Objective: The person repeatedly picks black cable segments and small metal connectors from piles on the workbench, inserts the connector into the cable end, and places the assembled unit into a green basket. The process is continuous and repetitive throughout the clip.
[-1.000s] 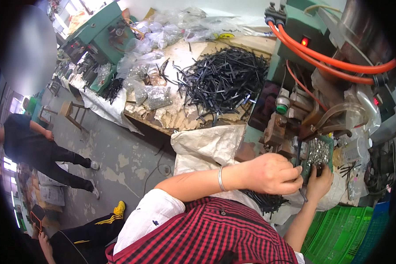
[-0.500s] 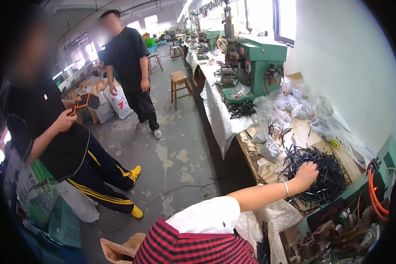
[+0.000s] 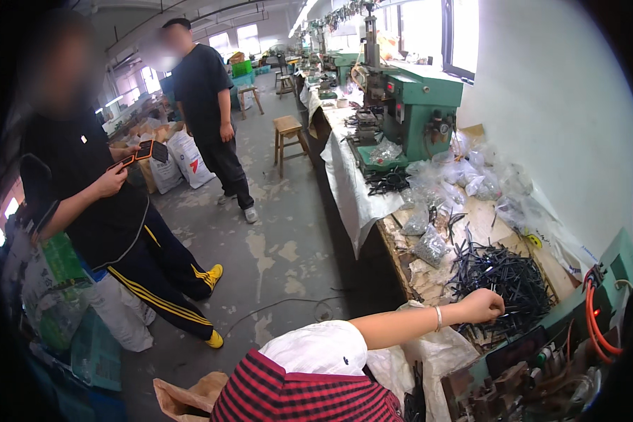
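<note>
My left hand (image 3: 482, 306), with a bangle at the wrist, hovers over or rests at the near edge of a pile of thin black strips (image 3: 503, 271) on the workbench. Its fingers are curled together; whatever lies between the fingertips is too small to make out. Beneath the forearm hangs pale sheeting (image 3: 436, 344) along the bench edge. A machine (image 3: 534, 380) with metal blocks and orange-red hoses (image 3: 592, 316) stands at the lower right, close to that hand. My right hand is out of view.
Bags of small parts (image 3: 430, 246) lie beyond the pile. A green press (image 3: 422, 105) stands farther along the bench. On the left, one person (image 3: 84, 169) holds an orange-edged device (image 3: 148, 150); another person (image 3: 207, 105) stands behind, near a wooden stool (image 3: 288, 133).
My left hand has drawn back from the middle of the pile to its near edge, fingers more curled. The view has shifted slightly, and the nearer person's device has tilted.
</note>
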A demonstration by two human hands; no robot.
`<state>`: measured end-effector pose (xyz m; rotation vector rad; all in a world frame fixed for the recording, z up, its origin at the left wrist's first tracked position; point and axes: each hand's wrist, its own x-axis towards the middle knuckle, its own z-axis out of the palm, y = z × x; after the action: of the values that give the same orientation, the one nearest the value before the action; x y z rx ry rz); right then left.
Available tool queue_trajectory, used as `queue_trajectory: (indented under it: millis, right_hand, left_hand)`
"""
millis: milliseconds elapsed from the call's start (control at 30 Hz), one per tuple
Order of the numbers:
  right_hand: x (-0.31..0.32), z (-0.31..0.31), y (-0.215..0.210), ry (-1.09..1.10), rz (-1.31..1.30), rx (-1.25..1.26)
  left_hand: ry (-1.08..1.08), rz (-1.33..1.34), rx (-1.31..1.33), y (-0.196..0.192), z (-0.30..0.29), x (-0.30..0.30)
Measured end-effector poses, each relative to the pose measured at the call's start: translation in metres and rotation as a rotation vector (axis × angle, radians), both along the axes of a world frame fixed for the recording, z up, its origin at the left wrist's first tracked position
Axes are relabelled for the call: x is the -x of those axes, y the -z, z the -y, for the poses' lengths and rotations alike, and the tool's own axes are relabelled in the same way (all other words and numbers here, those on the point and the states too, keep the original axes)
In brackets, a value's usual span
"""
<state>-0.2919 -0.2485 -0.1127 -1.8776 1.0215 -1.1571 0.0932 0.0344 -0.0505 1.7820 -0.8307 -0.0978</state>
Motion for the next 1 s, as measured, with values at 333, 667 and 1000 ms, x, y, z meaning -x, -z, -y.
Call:
queue_trajectory:
  millis: [333,667,1000]
  right_hand:
    - [-0.082,-0.087,-0.108,-0.157,0.064,-0.074]
    - [-0.078,-0.081,-0.092,-0.263,0.234,-0.157]
    - [-0.054,-0.040,-0.092,-0.027,-0.472,0.425]
  left_hand:
    - [-0.144,0.317,0.382,-0.056,0.016,0.069]
    - [0.301,0.517,0.622,-0.136,0.074,0.110]
    - [0.486,0.925,0.410,-0.087,0.053,0.168]
